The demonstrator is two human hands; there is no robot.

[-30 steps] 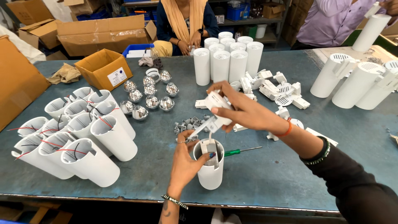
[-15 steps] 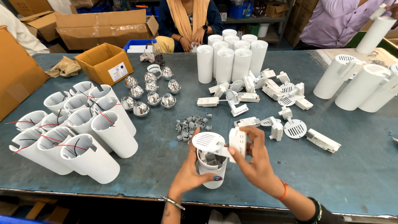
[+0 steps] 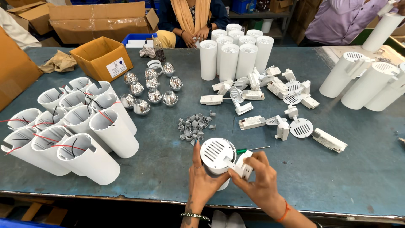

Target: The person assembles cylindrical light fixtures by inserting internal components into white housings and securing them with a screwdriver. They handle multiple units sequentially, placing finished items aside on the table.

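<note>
White lamp housing (image 3: 216,162), near the front edge of the desk (image 3: 337,177), head view: the left hand (image 3: 201,179) grips its body while the right hand (image 3: 258,179) pinches the white bracket (image 3: 242,165) on its slotted cap (image 3: 217,151), which a second ago was still uncovered; green screwdriver (image 3: 249,149) lies beside.

At the near edge of the blue-grey worktop (image 3: 337,185), the left hand (image 3: 204,179) wraps a white cylindrical lamp housing (image 3: 218,169) topped by a slotted round cap (image 3: 216,150), while the right hand (image 3: 261,179) pinches its white bracket block (image 3: 243,165), a green-handled screwdriver (image 3: 249,149) lying just behind.
</note>
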